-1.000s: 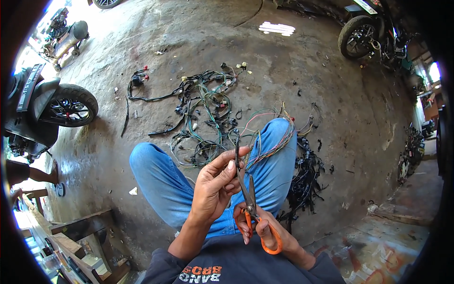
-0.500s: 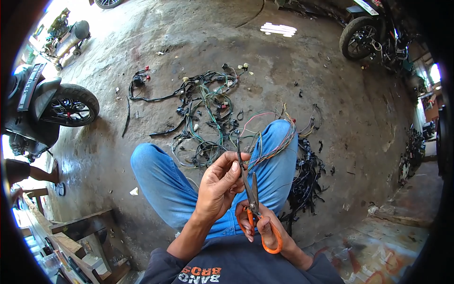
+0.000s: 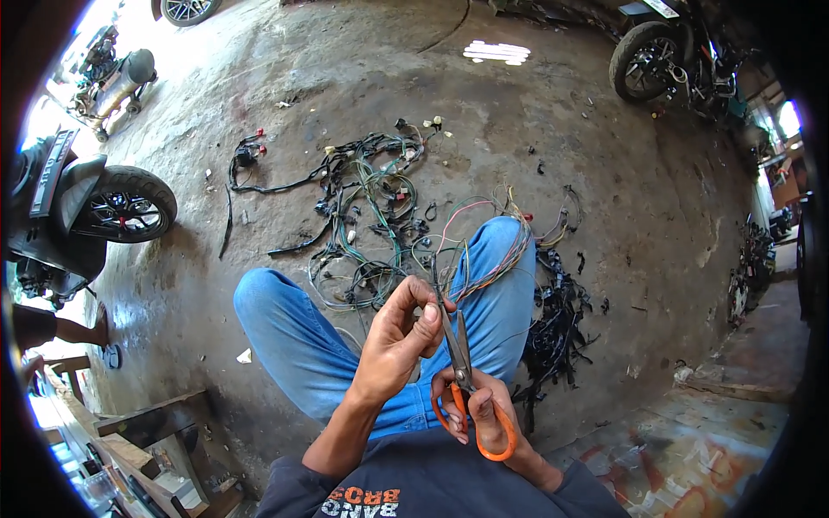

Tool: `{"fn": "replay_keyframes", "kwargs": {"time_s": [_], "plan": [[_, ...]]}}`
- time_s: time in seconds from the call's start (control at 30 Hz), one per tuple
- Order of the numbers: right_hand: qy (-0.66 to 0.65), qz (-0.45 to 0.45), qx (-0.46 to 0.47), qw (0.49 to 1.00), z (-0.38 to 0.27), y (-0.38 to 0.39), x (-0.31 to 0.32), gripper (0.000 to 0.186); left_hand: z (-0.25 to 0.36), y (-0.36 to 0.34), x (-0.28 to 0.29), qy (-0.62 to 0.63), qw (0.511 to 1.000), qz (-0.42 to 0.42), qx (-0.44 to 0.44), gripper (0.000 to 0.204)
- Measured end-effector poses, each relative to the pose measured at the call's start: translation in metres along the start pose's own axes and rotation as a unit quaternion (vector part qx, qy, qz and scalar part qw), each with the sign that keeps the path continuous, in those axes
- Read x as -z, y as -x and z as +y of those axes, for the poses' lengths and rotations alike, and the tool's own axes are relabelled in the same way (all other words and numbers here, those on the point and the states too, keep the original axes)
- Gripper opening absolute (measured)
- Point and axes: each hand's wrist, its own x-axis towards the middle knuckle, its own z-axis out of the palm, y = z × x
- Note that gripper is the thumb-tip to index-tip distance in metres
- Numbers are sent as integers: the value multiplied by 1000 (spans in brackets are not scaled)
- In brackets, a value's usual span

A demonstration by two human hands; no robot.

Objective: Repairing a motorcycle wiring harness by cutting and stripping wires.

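My left hand [image 3: 399,341] is closed in a pinch on a thin black-wrapped wire [image 3: 434,269], whose end sticks up past the fingertips. My right hand [image 3: 490,406] grips a pair of scissors [image 3: 463,378] by its orange handles. The blades point away from me and stand a little apart, one of them against my left fingertips. Whether that blade touches the wire is hidden by the fingers. Over my right knee lies a bundle of coloured wires [image 3: 494,278]. Beyond my knees, a tangled wiring harness [image 3: 380,186] with connectors spreads over the floor.
A heap of black tape scraps [image 3: 553,324] lies right of my right knee. Motorcycles stand at the left [image 3: 129,205] and far right [image 3: 643,65]. Near a wooden bench [image 3: 155,414] at lower left, another person's foot [image 3: 102,324] shows. An air compressor [image 3: 121,86] is far left.
The whole view has shifted slightly to the left. The scissor blades appear a little closer together. Both hands keep their holds in nearly the same place.
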Motion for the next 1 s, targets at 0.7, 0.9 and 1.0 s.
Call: {"fn": "replay_keyframes", "kwargs": {"time_s": [0.7, 0.9, 1.0], "plan": [[85, -7, 7, 996, -1, 0, 24, 74, 8, -11, 16, -341, 928, -38, -148, 15], [236, -11, 182, 955, 16, -14, 21, 77, 3, -4, 16, -213, 974, -16, -79, 17], [294, -17, 154, 943, 1, -17, 27, 72, -2, -3, 16, -201, 975, -12, -89, 19]]}}
